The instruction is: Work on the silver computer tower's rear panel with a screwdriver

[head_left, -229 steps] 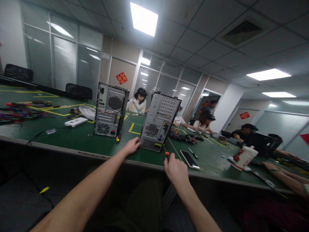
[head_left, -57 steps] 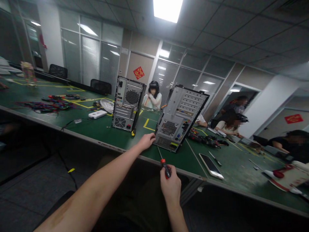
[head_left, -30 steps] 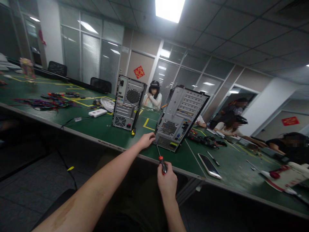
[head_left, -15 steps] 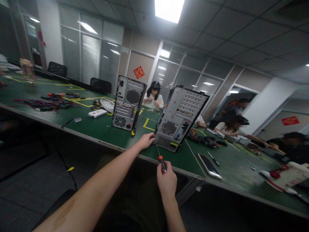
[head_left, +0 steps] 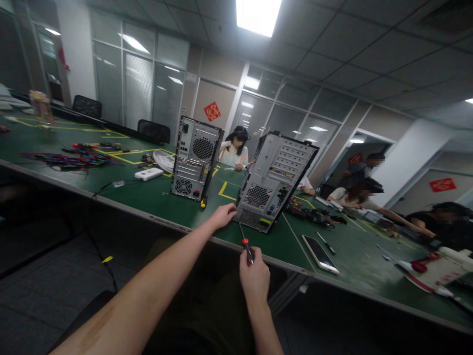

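Note:
A grey computer case [head_left: 275, 180] stands on the green table, its rear panel turned toward me. My left hand [head_left: 224, 215] is at its lower left corner, curled fingers against the edge; the fingertips are partly hidden. In my right hand [head_left: 254, 271] is a screwdriver [head_left: 248, 250] with a red and black handle, gripped from below. The thin shaft points up and its tip meets the bottom left corner of the rear panel. Any screw at the tip is too small to make out.
A second computer case [head_left: 195, 158] stands to the left, with a yellow-handled tool [head_left: 203, 202] at its foot. Bundled cables [head_left: 74, 158] and a white power strip [head_left: 149, 173] lie further left. To the right are a phone [head_left: 320, 254], a pen [head_left: 326, 243] and black cables [head_left: 318, 214]. Several people sit around.
Both my hands, the screwdriver and the case keep their places. Across the table, a person has lowered their hands and shifted their head slightly.

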The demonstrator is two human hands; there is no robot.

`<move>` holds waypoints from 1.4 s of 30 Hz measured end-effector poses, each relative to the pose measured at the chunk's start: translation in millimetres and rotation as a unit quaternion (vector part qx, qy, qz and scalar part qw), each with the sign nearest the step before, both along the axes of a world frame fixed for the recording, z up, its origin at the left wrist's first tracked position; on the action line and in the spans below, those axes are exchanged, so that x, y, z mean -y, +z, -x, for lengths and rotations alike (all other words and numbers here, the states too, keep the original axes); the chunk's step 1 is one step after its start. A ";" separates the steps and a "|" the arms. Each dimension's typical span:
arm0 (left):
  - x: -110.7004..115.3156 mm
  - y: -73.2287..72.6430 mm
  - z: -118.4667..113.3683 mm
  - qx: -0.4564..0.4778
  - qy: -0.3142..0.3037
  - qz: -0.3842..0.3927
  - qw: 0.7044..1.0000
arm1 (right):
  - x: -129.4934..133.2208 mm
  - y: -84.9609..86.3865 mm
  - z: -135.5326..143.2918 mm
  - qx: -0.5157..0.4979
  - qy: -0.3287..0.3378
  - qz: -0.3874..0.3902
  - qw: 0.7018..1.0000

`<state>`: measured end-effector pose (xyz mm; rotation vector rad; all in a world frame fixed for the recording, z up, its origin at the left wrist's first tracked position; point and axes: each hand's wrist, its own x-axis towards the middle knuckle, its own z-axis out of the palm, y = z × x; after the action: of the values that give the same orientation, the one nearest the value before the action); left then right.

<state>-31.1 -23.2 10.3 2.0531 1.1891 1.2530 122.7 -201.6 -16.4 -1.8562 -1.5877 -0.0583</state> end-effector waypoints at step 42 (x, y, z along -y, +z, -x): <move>-2.9 -2.1 5.2 -0.022 -0.021 0.001 1.000 | 0.6 -28.8 17.6 -0.012 0.137 -0.226 0.964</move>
<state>-36.3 -20.3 8.1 2.1040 1.1589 1.1927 105.1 -202.3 -45.2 -1.2755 -1.6379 -0.2512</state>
